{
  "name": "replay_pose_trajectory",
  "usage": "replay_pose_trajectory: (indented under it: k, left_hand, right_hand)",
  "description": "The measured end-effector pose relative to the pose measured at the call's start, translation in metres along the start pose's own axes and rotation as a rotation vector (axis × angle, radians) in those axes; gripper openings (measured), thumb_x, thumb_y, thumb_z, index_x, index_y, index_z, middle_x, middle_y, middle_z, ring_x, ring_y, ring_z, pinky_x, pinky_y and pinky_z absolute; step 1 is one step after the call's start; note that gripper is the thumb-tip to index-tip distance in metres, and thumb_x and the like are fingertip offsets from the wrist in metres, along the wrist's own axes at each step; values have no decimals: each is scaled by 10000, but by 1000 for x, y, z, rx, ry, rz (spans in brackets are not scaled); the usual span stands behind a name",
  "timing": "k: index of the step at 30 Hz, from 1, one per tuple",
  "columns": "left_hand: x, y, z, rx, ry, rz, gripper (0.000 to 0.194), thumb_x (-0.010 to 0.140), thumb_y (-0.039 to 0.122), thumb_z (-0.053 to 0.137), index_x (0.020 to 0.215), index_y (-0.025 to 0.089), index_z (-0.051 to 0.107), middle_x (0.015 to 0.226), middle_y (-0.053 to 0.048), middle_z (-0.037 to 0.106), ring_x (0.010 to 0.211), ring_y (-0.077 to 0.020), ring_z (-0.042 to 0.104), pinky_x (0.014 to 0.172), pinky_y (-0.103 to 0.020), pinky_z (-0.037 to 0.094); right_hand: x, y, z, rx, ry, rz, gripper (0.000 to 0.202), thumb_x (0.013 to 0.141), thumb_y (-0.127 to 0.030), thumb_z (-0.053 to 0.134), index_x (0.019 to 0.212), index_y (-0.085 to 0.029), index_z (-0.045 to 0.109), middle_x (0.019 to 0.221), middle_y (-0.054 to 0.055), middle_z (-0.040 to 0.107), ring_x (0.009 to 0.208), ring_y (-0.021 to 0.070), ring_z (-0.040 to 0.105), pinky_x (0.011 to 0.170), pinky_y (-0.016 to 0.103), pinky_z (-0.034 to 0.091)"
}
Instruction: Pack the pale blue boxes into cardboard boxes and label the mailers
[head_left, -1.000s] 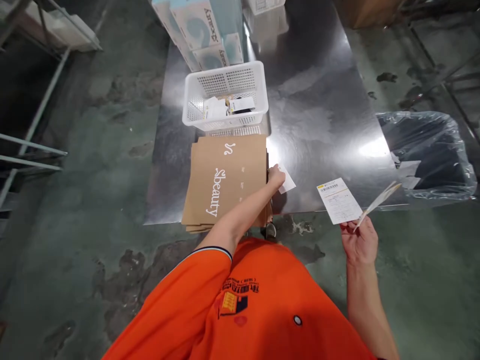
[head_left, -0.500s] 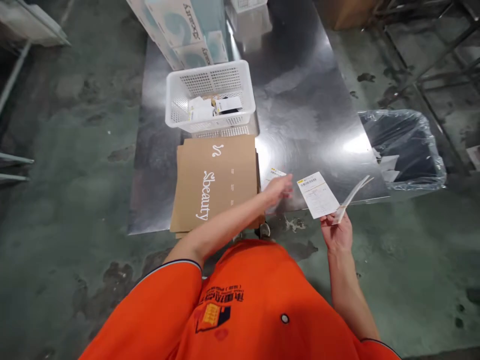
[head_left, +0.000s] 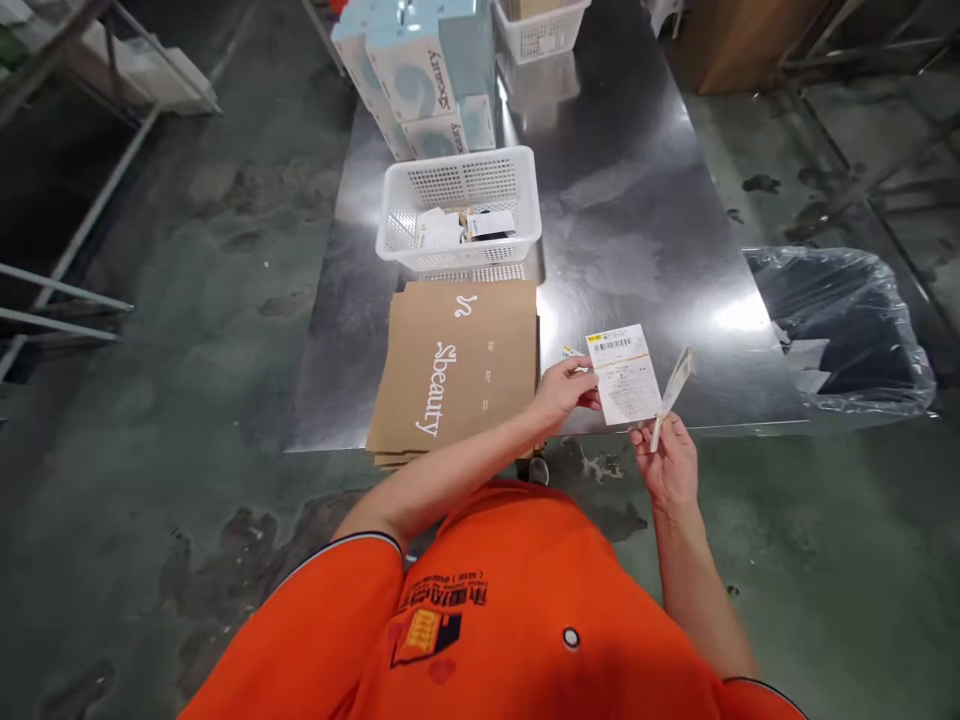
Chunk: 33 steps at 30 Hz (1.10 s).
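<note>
Head view: a person in an orange shirt stands at the near edge of a steel worktop point(head_left: 645, 230), both hands raised over it.
Label: a white printed slip with a barcode, the label point(head_left: 624, 374) is held up in the air just above the worktop's near edge, between the two hands.
Left hand: the left hand point(head_left: 562, 392) is closed in a pinch on the label's left edge, thumb and fingertips meeting on the paper.
Right hand: the right hand point(head_left: 667, 462) is closed on the lower end of a thin strip point(head_left: 673, 385), seen edge-on; it seems to be paper split off from the label, though this cannot be told for sure.
Step in hand: judged from the grip, the label is being parted from the strip, with the two sheets fanned apart at the top and meeting near the right fingers.
Next move calls for: a steady pinch on the label and a clean pull apart, keeping the paper flat and uncreased.
Cartons: a stack of flat brown cartons point(head_left: 457, 370) printed "beauty" lies on the worktop, just left of the left hand.
Basket: a white basket point(head_left: 459, 205) with small packs stands behind the cartons.
Bin: a bin point(head_left: 840, 330) lined with clear plastic stands right of the worktop.
</note>
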<state>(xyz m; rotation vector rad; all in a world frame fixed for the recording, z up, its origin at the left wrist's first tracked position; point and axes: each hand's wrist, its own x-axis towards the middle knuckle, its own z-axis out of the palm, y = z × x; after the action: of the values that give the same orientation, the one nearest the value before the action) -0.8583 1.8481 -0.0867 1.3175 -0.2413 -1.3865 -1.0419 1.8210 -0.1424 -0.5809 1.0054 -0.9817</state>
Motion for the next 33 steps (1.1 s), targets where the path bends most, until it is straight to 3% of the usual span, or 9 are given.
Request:
replay_pose_trajectory:
  k: [3,10,16,18,21,23,26,30,33]
  left_hand:
    - [4,1,-3,8,7,22,172,811,66,613,961,149,622,685,14,703,542,-99,623,662,-271,563]
    - [14,1,-8,60,-9,37,173,815,92,614,976,153,628,740,-14,727,574,-108,646,661,-264,557]
    - [28,-4,-13,146,-9,19,318,832,129,639,1148,143,672,844,-47,741,574,-98,624,675,-268,545]
    - [32,-6,-16,227,67,22,448,846,132,647,1293,148,636,988,-85,749,701,-125,668,738,-272,542]
    - [28,-10,-18,312,214,121,563,847,184,720,1394,171,587,1264,-140,689,1018,-181,676,865,-261,514]
    - [19,-12,-19,291,119,138,468,869,296,734,1311,171,646,1266,-137,688,1023,-193,667,835,-259,515]
    - [2,-12,-25,213,-62,119,285,850,379,745,992,133,727,973,-83,739,810,-158,650,723,-249,508]
    - [-13,-9,-43,25,125,136,176,764,270,787,815,132,690,758,-26,705,674,-128,618,688,-255,503]
    - [-22,-9,-60,-65,243,88,135,739,220,774,790,133,684,718,-34,711,629,-146,632,658,-280,516]
  right_hand:
    - [1,-2,-9,4,15,-15,577,473,-483,997,813,-199,626,700,-73,619,562,56,539,554,190,533]
    - [-1,-7,-32,46,-18,-85,502,573,-415,974,811,-197,590,591,-109,455,544,50,486,604,191,546]
    - [-2,-7,-38,58,31,-69,526,535,-423,990,803,-193,601,593,-102,503,538,52,494,593,199,540]
    - [0,-3,-37,22,63,-78,543,519,-459,989,806,-195,612,640,-85,571,570,63,539,598,207,542]
    - [1,7,-27,-81,104,-138,558,516,-529,962,818,-187,641,763,-32,678,630,94,593,589,221,523]
    - [0,15,-15,-215,60,-184,497,599,-543,909,835,-177,670,787,-6,696,645,108,591,592,229,500]
    - [-4,21,9,-447,-76,-245,394,742,-515,813,900,-171,704,799,12,698,697,134,599,639,248,495]
    - [-5,20,41,-579,-257,-387,353,785,-462,788,1027,-225,690,861,14,702,767,173,624,726,300,517]
    - [-5,21,63,-805,-505,-594,148,879,-394,686,921,-254,705,881,30,693,816,195,620,789,330,502]
